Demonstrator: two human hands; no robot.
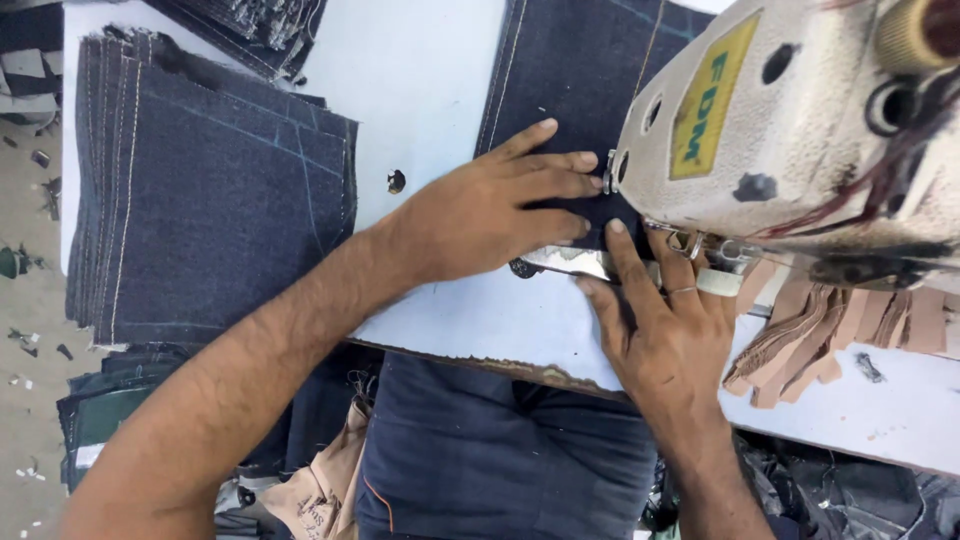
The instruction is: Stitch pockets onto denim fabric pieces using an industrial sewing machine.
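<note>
My left hand (pixel 490 210) lies flat with fingers spread on a dark denim piece (pixel 560 70) that runs under the head of a cream sewing machine (pixel 800 120). My right hand (pixel 665 320) presses the near edge of the same piece beside the metal plate (pixel 575 260) below the machine head, fingers pointing up toward the needle area, which the machine hides. A ring sits on one finger of that hand. Neither hand grips anything; both press the cloth onto the white table (pixel 430 80).
A thick stack of cut denim pieces (pixel 210 200) sits on the table's left side. Several tan leather patches (pixel 830 335) lie fanned out at the right under the machine. Fabric scraps and a tan bag (pixel 320 490) fill the space below the table edge.
</note>
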